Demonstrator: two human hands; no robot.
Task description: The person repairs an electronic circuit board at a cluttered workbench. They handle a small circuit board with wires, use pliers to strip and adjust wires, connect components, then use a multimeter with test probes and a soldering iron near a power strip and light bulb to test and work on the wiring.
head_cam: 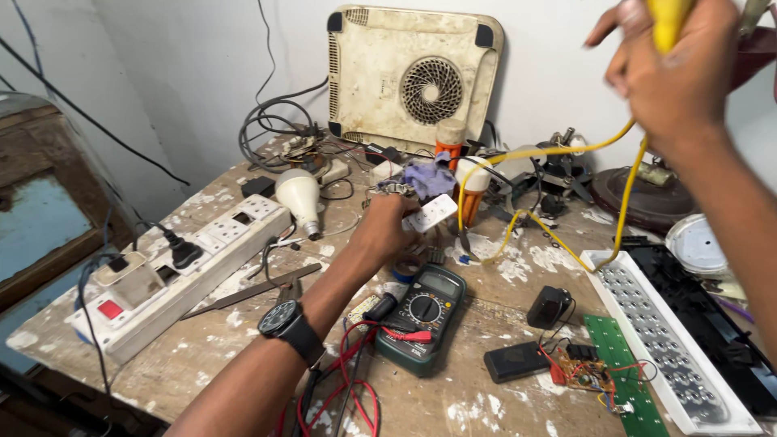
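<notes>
head view: left hand [387,220] grips white plastic socket [430,213]; right hand [676,69] yellow cable [550,150].

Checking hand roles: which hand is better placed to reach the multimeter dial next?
Probably the left. The left hand is low over the bench, holding a small white socket just above the multimeter. The right hand is raised high, gripping a yellow handle with its yellow wire trailing.

Around the dark green multimeter [422,316]: red probe leads [356,380] beside it, a yellow cable [558,150] beyond, a white power strip [190,259] with red switch further off
</notes>
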